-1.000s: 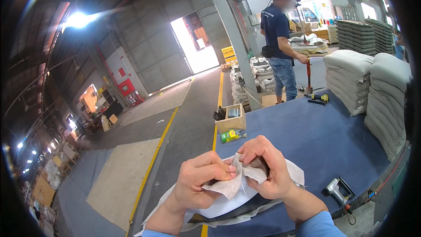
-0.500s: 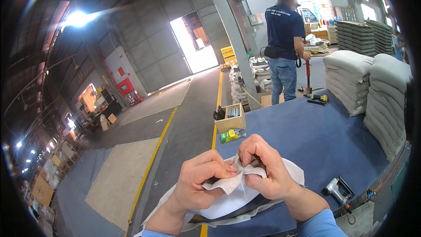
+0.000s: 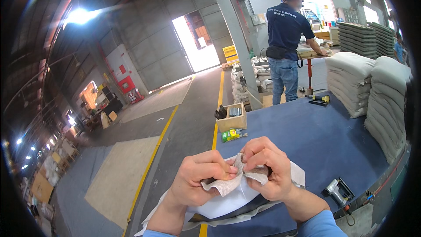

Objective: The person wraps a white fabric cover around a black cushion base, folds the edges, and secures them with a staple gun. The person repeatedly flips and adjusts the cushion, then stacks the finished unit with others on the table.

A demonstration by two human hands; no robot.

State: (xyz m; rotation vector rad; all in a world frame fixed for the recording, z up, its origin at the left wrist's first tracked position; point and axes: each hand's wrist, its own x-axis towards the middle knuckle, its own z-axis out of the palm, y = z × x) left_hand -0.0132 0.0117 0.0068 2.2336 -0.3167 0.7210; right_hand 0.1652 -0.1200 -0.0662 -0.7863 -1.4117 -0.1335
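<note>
Between my hands a piece of beige woven fabric (image 3: 222,186) is bunched up and raised. My left hand (image 3: 198,176) pinches it on the left, thumb and fingers pressed together. My right hand (image 3: 268,169) grips the fabric close beside, fingertips near the left ones. Under both hands lies a cushion-like piece with a white cover (image 3: 213,207) and a dark strip (image 3: 243,208); its fabric edge spreads over the near side of the blue table (image 3: 302,136). My fingers hide part of the bunched fold.
A staple gun (image 3: 340,192) lies right of my right arm, another tool (image 3: 318,99) farther off. A wooden box (image 3: 231,117) with metal strips and a green packet (image 3: 232,135) stand at the left edge. Stacked grey cushions (image 3: 348,83) rise at right. A co-worker (image 3: 284,46) stands beyond.
My hands stay almost in place, and the fabric's fold shifts slightly between my fingers. The co-worker has leaned forward, with an arm now reaching onto a far worktop.
</note>
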